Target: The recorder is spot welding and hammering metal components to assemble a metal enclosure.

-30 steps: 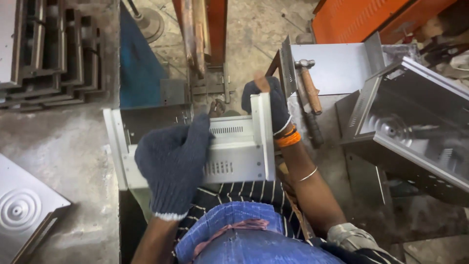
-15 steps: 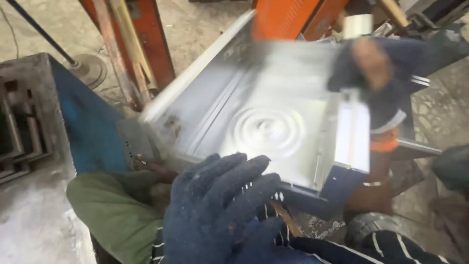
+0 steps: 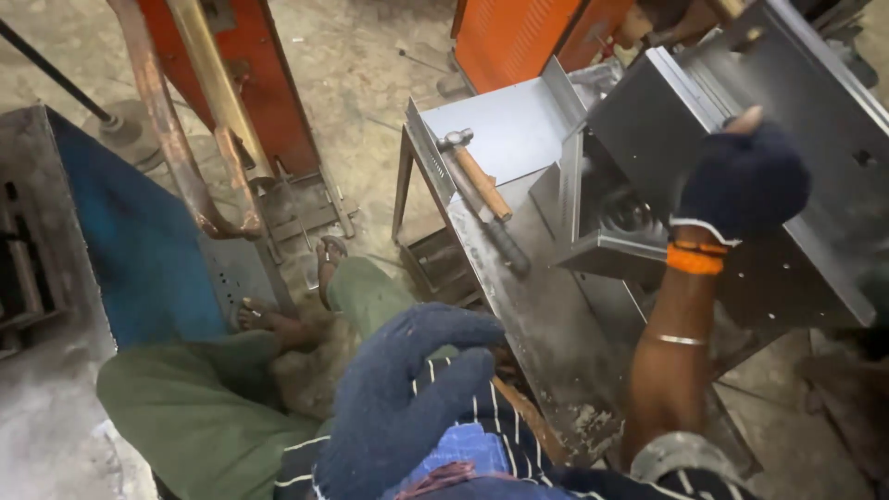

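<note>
Two hands in dark blue knitted gloves, left (image 3: 407,398) and right (image 3: 741,181); one wooden-handled steel hammer (image 3: 482,190); one folded grey sheet-metal casing (image 3: 741,111); two orange metal machine bodies (image 3: 519,37); two bare feet (image 3: 329,264).

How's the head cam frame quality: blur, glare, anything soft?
Head view: mostly sharp on the hammer and floor; the left hand close to the lens is soft; the right hand on the sheet-metal housing is slightly smeared; mild sheen on the metal, no blown glare.
</note>
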